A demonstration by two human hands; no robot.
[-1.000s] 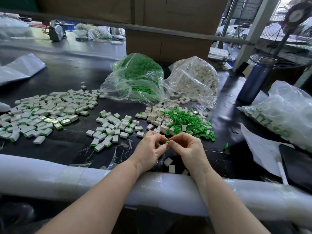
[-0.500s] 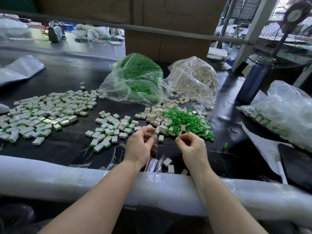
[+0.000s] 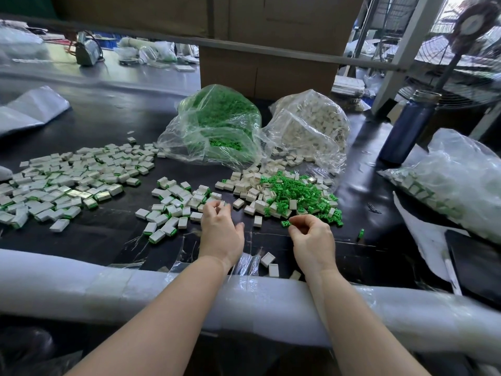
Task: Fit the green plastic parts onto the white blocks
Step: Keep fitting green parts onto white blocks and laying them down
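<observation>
Between hands [image 3: 221, 232] [image 3: 311, 238] (apart), bare tabletop [image 3: 267, 240]

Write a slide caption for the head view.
Two bare hands, left hand and right hand, reach toward loose green plastic parts and white blocks.

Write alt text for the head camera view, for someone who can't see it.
A person's left hand reaches into finished white blocks while the right hand reaches for a green part at the edge of a loose green parts pile on a black table. Behind sit clear bags of green parts and white blocks.
</observation>
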